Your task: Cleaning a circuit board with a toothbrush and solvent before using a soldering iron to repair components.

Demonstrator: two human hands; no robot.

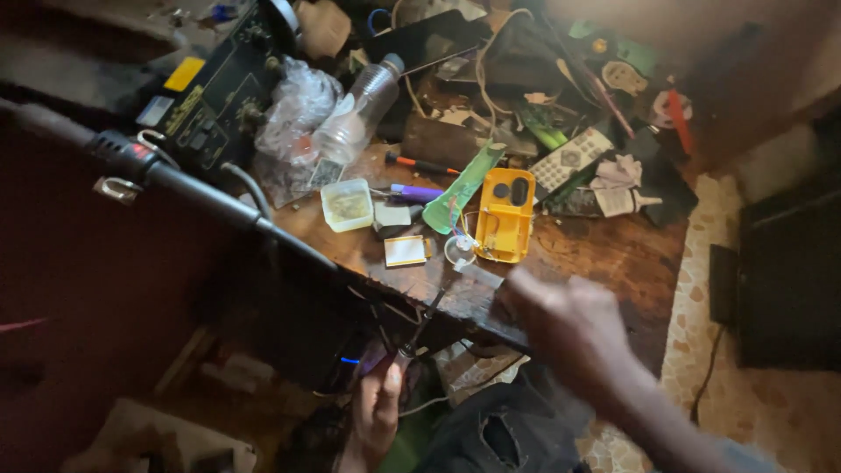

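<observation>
Wooden and dark, the workbench (604, 263) fills the middle of the view and is covered in small parts. The right hand (565, 320) comes in from about 5 o'clock, with the arm stretched up from the bottom corner. It is blurred, so I cannot tell if the fingers are apart or together, or if they hold anything. The hand sits at the front edge of the bench. The nearest things to it are a yellow plastic case (505, 215) at 11 o'clock from the hand, and a small clear round piece (459, 250) just beside that case.

The left hand (378, 412) is low, at about 6 o'clock in the view, under the bench edge. Its palm faces up and the fingers point up. A thin dark tool (419, 326) stands just above the fingertips, but I cannot tell if the hand grips it.

At 9 o'clock from the yellow case lie a small flat silver square (406, 250) and a little clear tub (347, 204). A green strip (462, 187) leans next to the case. A clear plastic bottle (357, 116) lies at 12 o'clock from the tub. A long black handle with a cord (175, 180) reaches in from 10 o'clock
</observation>
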